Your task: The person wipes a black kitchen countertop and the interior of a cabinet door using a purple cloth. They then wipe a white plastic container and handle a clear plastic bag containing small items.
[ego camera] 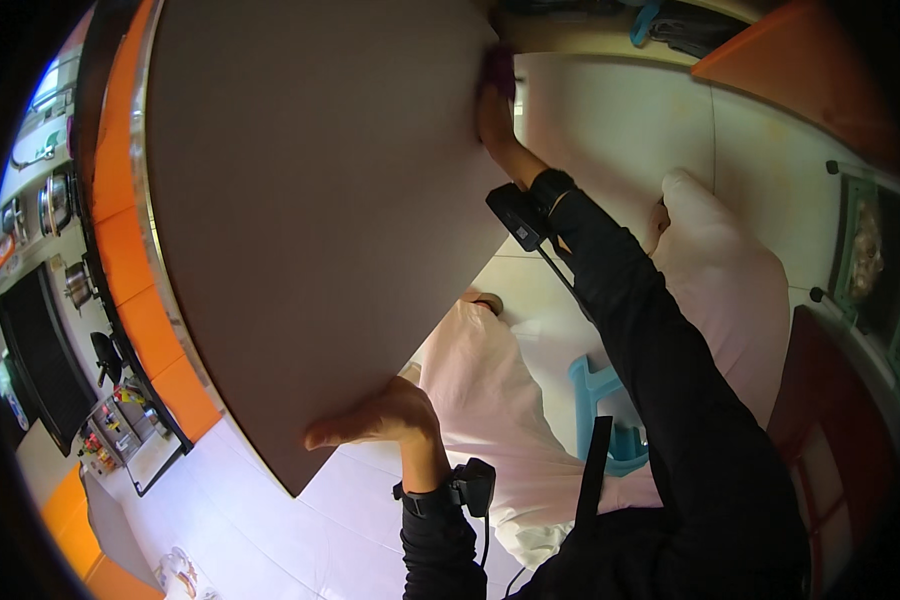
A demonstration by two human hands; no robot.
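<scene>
A large flat grey-brown panel (pixel 322 187), perhaps a cabinet door, fills the space before me at a slant. My left hand (pixel 390 416) grips its near edge, the thumb lying across the face and the other fingers hidden behind. Farther along the same edge, my right hand (pixel 497 112) presses a dark purple cloth (pixel 499 71) against the panel; its fingertips are in shadow. Both wrists wear black straps with small black devices.
Left of the panel runs an orange-tiled counter front (pixel 124 247), with a steel pot (pixel 77 285) above it. A blue plastic stool (pixel 585 397) stands by my legs on the tiled floor (pixel 615 112). An orange board (pixel 802 82) and a dark red piece of furniture (pixel 832 427) are at the right.
</scene>
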